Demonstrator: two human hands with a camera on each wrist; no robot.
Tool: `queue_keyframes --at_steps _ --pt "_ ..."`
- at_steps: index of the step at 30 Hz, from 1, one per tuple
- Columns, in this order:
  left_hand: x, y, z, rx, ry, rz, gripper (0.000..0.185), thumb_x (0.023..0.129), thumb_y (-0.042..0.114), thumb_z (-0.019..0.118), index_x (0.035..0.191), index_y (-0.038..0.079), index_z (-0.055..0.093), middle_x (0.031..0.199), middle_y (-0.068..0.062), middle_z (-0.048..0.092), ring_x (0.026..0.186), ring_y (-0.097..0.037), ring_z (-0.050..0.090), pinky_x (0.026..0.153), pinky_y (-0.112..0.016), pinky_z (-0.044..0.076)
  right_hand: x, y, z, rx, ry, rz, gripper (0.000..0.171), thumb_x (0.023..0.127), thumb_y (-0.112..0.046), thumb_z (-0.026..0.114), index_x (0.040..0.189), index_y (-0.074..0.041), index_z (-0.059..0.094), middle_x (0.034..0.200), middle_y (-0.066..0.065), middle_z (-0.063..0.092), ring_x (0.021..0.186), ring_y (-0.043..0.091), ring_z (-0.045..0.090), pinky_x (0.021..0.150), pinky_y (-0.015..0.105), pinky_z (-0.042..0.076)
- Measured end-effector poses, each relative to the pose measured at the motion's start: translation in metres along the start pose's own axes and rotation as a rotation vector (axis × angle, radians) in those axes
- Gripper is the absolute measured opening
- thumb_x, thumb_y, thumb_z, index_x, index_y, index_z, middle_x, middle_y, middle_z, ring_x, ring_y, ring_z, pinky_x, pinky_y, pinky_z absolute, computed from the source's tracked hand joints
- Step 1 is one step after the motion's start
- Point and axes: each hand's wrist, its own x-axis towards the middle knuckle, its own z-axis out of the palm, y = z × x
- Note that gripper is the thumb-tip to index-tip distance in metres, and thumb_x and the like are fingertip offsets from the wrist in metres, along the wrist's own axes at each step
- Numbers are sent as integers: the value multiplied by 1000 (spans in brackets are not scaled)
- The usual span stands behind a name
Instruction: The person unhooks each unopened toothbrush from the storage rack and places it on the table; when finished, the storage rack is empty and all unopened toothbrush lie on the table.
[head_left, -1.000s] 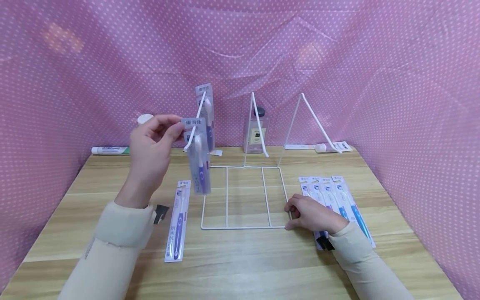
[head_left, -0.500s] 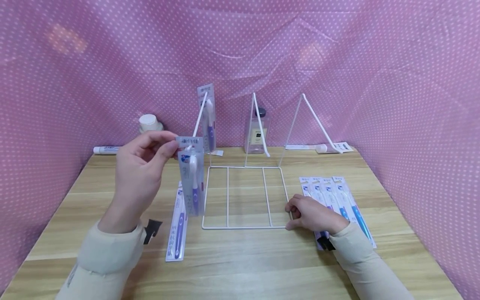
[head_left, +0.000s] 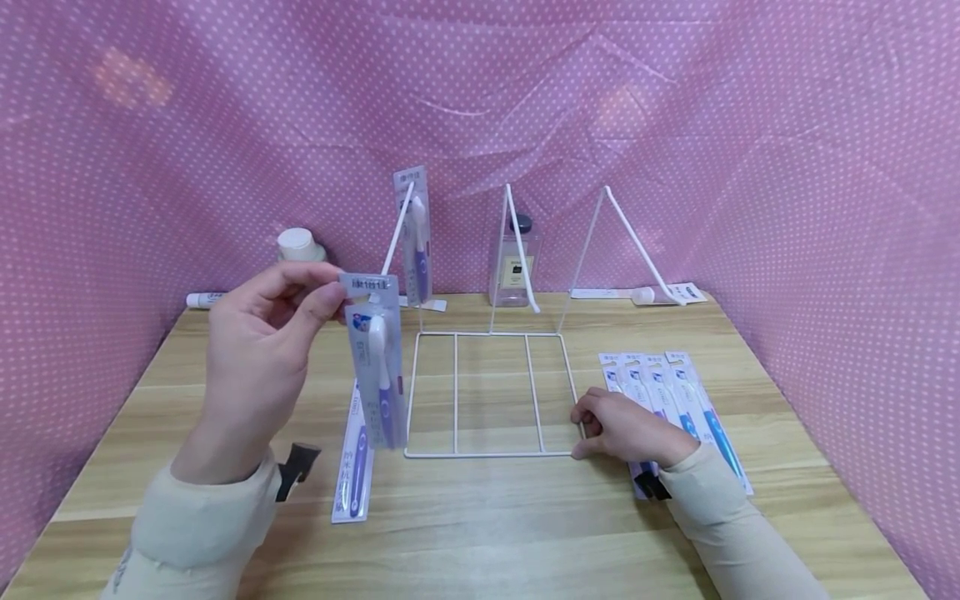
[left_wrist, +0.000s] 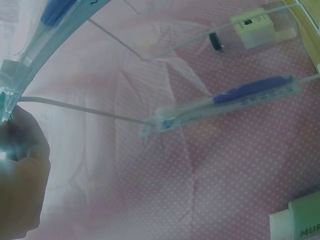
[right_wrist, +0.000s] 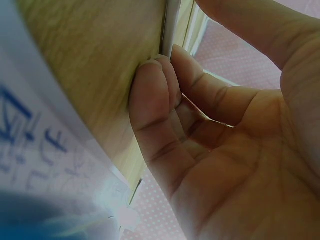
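My left hand (head_left: 258,358) pinches the upper left edge of a packaged purple toothbrush (head_left: 381,375), which hangs upright. The front end of the left arm (head_left: 396,233) of a white wire rack (head_left: 455,396) reaches the card's top, near its hanging hole. Farther back on that arm hangs another packaged toothbrush (head_left: 417,242), seen also in the left wrist view (left_wrist: 250,92). A third purple one (head_left: 352,483) lies on the table, its top hidden behind the held pack. With curled fingers, my right hand (head_left: 626,429) holds the rack's base wire near the front right corner.
Several packaged toothbrushes (head_left: 705,408) lie side by side at the right, partly under my right wrist. Behind the rack stand a clear bottle (head_left: 513,271) with a black cap and a white-capped container (head_left: 298,244). Tubes (head_left: 667,294) lie along the table's back edge.
My left hand has drawn the packaged toothbrush down and toward me along the left arm to its front end, also slightly left. The right hand stays on the base wire.
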Motion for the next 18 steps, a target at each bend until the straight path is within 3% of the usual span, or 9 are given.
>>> queue_keyframes --at_steps 5,11,18 --pt "-4 7 -4 -68 36 -6 14 95 1 75 108 -4 75 91 -8 76 77 -16 70 76 -22 59 -1 0 0 5 -3 8 39 83 -27 91 109 -7 69 97 -2 61 85 12 56 77 28 49" --pt "-3 5 -23 -126 63 -36 15 94 0 75 108 -7 74 91 -11 77 77 -16 72 77 -22 61 0 0 0 5 -3 6 39 84 -27 90 110 -7 69 97 -2 61 86 13 56 78 29 49" --pt "7 -18 -49 -136 54 -176 15 95 4 75 109 0 76 98 -5 78 85 -12 73 79 -19 61 1 0 1 6 -2 21 39 84 -27 90 110 -8 70 97 -2 61 86 13 56 77 29 50"
